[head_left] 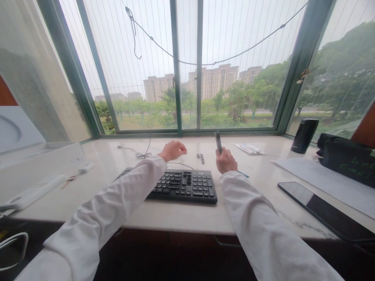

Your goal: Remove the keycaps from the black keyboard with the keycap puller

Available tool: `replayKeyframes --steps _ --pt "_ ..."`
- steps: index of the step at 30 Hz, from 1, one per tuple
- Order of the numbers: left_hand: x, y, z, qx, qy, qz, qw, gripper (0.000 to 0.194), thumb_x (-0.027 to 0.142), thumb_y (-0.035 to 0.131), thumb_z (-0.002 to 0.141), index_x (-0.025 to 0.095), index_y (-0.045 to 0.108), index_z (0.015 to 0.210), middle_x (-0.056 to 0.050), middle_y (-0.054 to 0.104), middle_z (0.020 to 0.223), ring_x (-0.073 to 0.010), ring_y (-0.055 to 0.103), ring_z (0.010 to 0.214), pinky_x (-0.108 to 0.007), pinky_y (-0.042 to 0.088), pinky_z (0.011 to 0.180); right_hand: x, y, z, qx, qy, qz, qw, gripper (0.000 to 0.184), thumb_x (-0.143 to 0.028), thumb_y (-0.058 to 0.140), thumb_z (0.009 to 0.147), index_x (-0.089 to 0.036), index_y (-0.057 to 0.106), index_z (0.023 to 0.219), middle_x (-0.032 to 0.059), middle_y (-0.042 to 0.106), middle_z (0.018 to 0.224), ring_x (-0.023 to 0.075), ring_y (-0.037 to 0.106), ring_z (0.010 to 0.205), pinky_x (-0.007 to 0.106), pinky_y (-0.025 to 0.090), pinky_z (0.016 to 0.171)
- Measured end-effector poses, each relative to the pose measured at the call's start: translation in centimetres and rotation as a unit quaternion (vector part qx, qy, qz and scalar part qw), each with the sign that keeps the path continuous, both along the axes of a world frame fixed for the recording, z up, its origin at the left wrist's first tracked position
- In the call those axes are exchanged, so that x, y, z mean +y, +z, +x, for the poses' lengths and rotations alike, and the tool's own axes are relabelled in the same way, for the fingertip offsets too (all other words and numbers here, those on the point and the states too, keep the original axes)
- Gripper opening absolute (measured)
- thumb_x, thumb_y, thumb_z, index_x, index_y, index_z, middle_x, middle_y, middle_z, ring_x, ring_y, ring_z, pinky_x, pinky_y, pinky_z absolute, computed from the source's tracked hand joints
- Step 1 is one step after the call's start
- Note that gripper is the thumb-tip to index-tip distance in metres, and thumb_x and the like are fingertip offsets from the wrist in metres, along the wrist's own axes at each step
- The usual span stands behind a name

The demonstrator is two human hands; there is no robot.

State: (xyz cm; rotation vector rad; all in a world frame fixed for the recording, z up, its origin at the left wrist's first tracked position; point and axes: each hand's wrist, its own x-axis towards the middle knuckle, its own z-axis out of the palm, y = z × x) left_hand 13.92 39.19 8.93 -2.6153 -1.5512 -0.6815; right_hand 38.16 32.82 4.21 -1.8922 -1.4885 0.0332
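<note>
The left hand (172,151) sits curled, knuckles up, just behind a black keyboard (181,186); whether it holds anything cannot be told. The right hand (225,160) is closed around a dark pen-shaped tool (218,142), standing upright from the fist. Between the hands lie a few small dark keycaps (200,157) on the marble tabletop (187,216), with a thin tangled cable (143,155) behind the left hand and a black phone (325,210) off to the right.

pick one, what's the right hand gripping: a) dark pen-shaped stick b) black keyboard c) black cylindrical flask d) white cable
a: the right hand grips the dark pen-shaped stick upright, just beyond the black keyboard.
</note>
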Motion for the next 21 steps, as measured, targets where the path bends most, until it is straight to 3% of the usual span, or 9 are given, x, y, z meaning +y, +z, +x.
replayKeyframes --steps 5,8,10,13,17,21 --pt "-3.2 -0.4 -4.7 0.004 0.067 0.099 0.993 0.023 0.041 0.055 0.087 0.028 0.074 0.092 -0.002 0.073 0.097 -0.0205 0.065 0.090 -0.032 0.046 0.082 0.3 -0.1 0.0 0.019 -0.005 0.027 0.999 0.046 -0.048 0.023 0.095 -0.019 0.053 0.113 0.0152 0.054 0.110 0.0294 0.058 0.090 0.043 0.043 0.078" --pt "-3.9 -0.5 -5.5 0.081 0.097 0.113 0.986 0.025 0.040 0.053 0.088 0.025 0.073 0.092 -0.005 0.072 0.096 -0.0237 0.064 0.090 -0.035 0.046 0.078 0.6 0.0 0.3 0.036 0.000 0.058 0.998 0.040 -0.046 0.031 0.094 -0.017 0.056 0.107 0.0138 0.057 0.102 0.0281 0.059 0.090 0.043 0.045 0.082" --pt "-4.1 -0.4 -5.3 0.107 0.103 0.124 0.981 0.028 0.039 0.051 0.089 0.023 0.073 0.092 -0.008 0.071 0.096 -0.0246 0.064 0.088 -0.036 0.045 0.078 0.7 0.2 0.3 0.079 0.027 0.049 0.995 0.034 -0.045 0.038 0.093 -0.017 0.057 0.099 0.0096 0.060 0.089 0.0239 0.062 0.079 0.041 0.048 0.081" --pt "-4.4 -0.2 -4.9 0.132 0.073 0.124 0.981 0.030 0.039 0.049 0.091 0.021 0.073 0.092 -0.009 0.071 0.094 -0.0251 0.064 0.085 -0.035 0.044 0.075 0.6 0.4 -0.3 0.197 0.106 0.022 0.974 0.036 -0.052 0.050 0.088 -0.018 0.057 0.092 0.0032 0.058 0.074 0.0170 0.062 0.059 0.037 0.055 0.067" --pt "-5.1 -0.3 -4.2 0.143 0.020 0.115 0.983 0.030 0.040 0.049 0.091 0.022 0.074 0.092 -0.009 0.071 0.093 -0.0246 0.064 0.083 -0.033 0.042 0.070 -0.2 0.5 -1.9 0.343 0.241 0.017 0.908 0.048 -0.061 0.071 0.069 -0.017 0.058 0.084 0.0021 0.058 0.069 0.0159 0.063 0.059 0.034 0.060 0.062" --pt "-6.0 -0.3 -3.7 0.153 -0.067 0.109 0.980 0.032 0.044 0.049 0.091 0.024 0.074 0.091 -0.006 0.071 0.089 -0.0223 0.064 0.080 -0.031 0.041 0.067 -1.8 0.8 -4.0 0.350 0.338 -0.037 0.873 0.051 -0.056 0.079 0.061 -0.015 0.062 0.085 0.0031 0.062 0.070 0.0156 0.064 0.064 0.032 0.060 0.067"
